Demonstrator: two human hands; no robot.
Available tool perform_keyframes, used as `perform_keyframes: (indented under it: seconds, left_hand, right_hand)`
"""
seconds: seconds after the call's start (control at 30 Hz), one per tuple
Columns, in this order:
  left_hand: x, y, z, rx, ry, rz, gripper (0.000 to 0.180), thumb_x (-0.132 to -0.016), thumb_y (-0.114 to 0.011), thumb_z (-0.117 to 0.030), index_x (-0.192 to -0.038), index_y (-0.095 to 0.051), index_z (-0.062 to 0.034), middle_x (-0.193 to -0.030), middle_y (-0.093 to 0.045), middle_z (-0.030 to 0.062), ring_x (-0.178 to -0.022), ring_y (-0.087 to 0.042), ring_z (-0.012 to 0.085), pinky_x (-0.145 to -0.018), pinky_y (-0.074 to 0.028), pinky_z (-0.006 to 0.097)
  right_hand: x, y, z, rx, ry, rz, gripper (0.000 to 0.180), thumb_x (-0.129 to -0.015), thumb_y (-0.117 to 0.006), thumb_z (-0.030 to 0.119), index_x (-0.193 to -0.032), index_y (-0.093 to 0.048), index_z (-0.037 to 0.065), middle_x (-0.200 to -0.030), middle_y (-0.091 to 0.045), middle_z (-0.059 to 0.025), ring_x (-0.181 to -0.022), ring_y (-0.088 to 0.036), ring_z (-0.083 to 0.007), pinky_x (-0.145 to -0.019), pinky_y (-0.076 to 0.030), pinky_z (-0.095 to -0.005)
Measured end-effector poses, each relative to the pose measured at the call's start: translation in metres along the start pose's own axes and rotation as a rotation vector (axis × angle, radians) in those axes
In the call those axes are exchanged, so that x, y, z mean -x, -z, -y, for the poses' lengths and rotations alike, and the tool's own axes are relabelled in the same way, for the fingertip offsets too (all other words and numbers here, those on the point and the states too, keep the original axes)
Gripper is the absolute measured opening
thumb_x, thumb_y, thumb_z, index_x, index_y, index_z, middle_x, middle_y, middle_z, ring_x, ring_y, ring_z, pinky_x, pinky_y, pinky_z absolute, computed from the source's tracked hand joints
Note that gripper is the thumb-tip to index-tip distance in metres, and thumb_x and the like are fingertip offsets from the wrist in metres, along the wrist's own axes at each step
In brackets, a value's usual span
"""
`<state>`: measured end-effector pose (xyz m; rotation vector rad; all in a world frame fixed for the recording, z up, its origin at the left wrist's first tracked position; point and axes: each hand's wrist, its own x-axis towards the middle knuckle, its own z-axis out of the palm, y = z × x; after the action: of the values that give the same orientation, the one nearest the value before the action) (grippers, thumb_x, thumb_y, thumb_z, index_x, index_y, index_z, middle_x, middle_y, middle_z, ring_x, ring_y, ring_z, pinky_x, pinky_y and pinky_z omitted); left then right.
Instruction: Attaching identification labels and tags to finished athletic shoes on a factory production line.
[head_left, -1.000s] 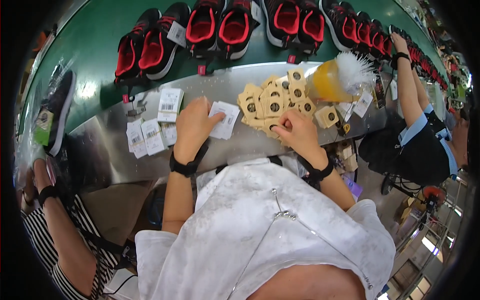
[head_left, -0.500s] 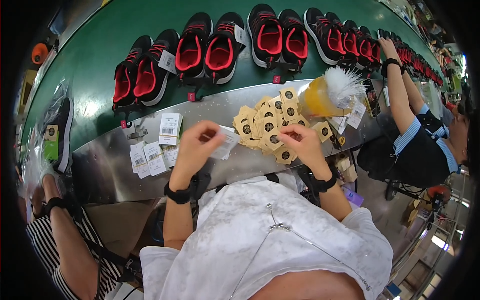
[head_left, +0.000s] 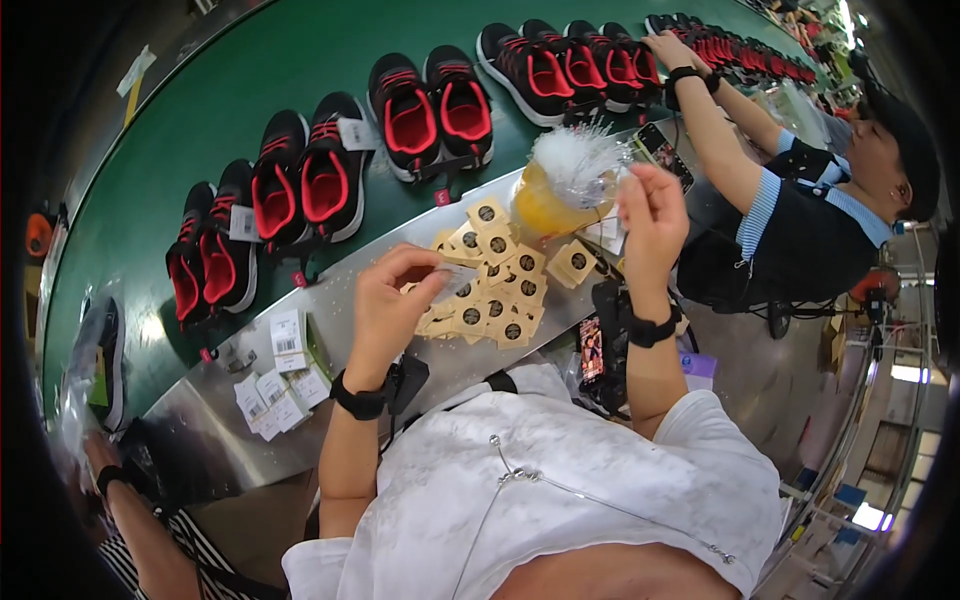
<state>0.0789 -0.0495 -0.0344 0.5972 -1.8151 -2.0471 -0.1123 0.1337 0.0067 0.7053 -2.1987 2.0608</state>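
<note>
My left hand (head_left: 392, 305) pinches a white paper tag (head_left: 460, 279), held above the left part of a heap of tan cards (head_left: 497, 295) with dark round prints. My right hand (head_left: 652, 208) is raised with thumb and fingertips together, beside a bushy bunch of clear white plastic strands (head_left: 575, 165). Whether a strand is between those fingertips is too fine to make out. The bunch stands in a yellow container (head_left: 548, 207) behind the heap. To the left of my left hand lie banded stacks of white tags (head_left: 287, 338) on the metal ledge (head_left: 210, 425).
Black-and-red sneakers (head_left: 405, 115) stand in pairs along the green table (head_left: 330, 65), some with white tags. At right, a co-worker (head_left: 780, 220) reaches to the shoes. Another person's arm (head_left: 140, 510) is at left, near a plastic-wrapped shoe (head_left: 108, 365). A phone (head_left: 662, 150) lies behind the container.
My right hand has gone from the tan cards up and right to the plastic strands. My left hand still holds a white tag. The view has turned, and shoes appear shifted left.
</note>
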Motion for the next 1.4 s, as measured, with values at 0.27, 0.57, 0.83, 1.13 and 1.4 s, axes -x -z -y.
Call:
perform_keyframes:
  seconds: [0.27, 0.57, 0.83, 1.13, 1.4]
  left_hand:
    - [-0.058, -0.082, -0.016, -0.252, -0.622, 0.197, 0.018, -0.071, -0.062, 0.006, -0.088, -0.060, 0.0002, -0.094, -0.062, 0.0131, -0.080, -0.062, 0.0279, -0.069, -0.049, 0.034]
    - [-0.103, -0.133, -0.007, -0.219, -0.427, 0.302, 0.021, -0.076, -0.056, 0.001, -0.097, -0.059, -0.0004, -0.099, -0.064, 0.0177, -0.082, -0.063, 0.0319, -0.072, -0.050, 0.035]
    - [-0.086, -0.109, -0.044, 0.347, -0.119, 0.047, 0.012, -0.084, -0.065, -0.008, -0.090, -0.061, 0.0015, -0.084, -0.065, 0.0037, -0.076, -0.060, 0.0069, -0.069, -0.047, 0.021]
    - [-0.082, -0.114, -0.047, 0.401, -0.105, 0.041, 0.015, -0.083, -0.067, -0.010, -0.092, -0.062, 0.0017, -0.083, -0.065, 0.0032, -0.074, -0.059, 0.0057, -0.068, -0.047, 0.020]
    - [-0.084, -0.122, -0.045, 0.240, -0.168, 0.059, 0.013, -0.083, -0.065, -0.008, -0.089, -0.062, 0.0025, -0.080, -0.064, 0.0023, -0.072, -0.059, 0.0059, -0.065, -0.047, 0.020]
  right_hand:
    - [-0.037, 0.022, 0.002, 0.051, -0.067, 0.077, 0.012, -0.086, -0.060, 0.007, -0.094, -0.063, -0.001, -0.081, -0.060, -0.0021, -0.069, -0.052, -0.0059, -0.057, -0.040, -0.0182]
    - [-0.048, 0.036, 0.050, -0.281, 0.348, -0.112, 0.009, -0.091, -0.052, 0.006, -0.094, -0.059, 0.002, -0.081, -0.059, -0.0050, -0.071, -0.057, -0.0121, -0.068, -0.047, -0.0228]
    - [-0.038, 0.017, 0.052, 0.306, 0.137, 0.273, 0.018, -0.085, -0.054, 0.000, -0.103, -0.058, 0.003, -0.071, -0.056, -0.0014, -0.063, -0.050, -0.0047, -0.056, -0.040, -0.0202]
    - [-0.036, 0.003, 0.043, 0.240, 0.089, 0.428, 0.029, -0.078, -0.057, -0.002, -0.106, -0.050, 0.004, -0.063, -0.056, -0.0015, -0.052, -0.050, -0.0044, -0.049, -0.041, -0.0203]
    - [-0.041, 0.009, 0.037, 0.277, 0.028, 0.402, 0.029, -0.076, -0.056, -0.002, -0.104, -0.050, 0.003, -0.060, -0.055, -0.0013, -0.052, -0.049, -0.0044, -0.050, -0.040, -0.0203]
